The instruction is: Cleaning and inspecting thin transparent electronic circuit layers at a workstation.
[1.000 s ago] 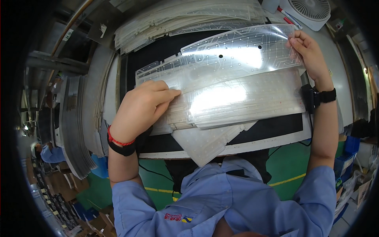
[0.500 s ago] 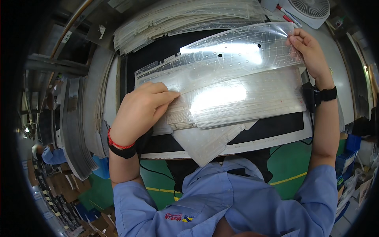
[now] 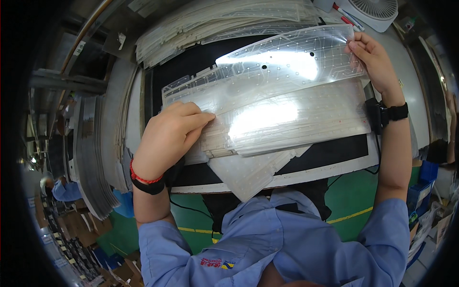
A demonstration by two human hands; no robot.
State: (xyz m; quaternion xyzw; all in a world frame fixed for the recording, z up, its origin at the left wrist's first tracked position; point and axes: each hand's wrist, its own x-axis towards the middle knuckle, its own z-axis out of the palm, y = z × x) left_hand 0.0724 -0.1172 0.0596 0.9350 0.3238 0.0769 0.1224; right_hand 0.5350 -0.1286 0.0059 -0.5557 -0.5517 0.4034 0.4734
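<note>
A clear plastic circuit film (image 3: 287, 50) with printed traces, dots and two dark holes is held slanting, its right end higher. My right hand (image 3: 375, 60) is closed on that end, pinching its corner between thumb and fingers. At the film's lower left edge is my left hand (image 3: 172, 134), closed, thumb and fingertips together on the film; part of its grip is hidden. Below the held film lies a fanned stack of similar clear films (image 3: 296, 122). Another loose film (image 3: 244, 174) sticks out toward me from under the stack, over the table's front edge.
A black mat (image 3: 330, 153) covers part of the white table. More piled films (image 3: 224, 26) lie at the back. A white fan (image 3: 375, 12) and marker pens (image 3: 349, 19) are at the back right. Stacked grey sheets (image 3: 88, 153) stand at the left.
Very little differs. The held film and both hands have shifted a few pixels left and up; both grips look the same.
</note>
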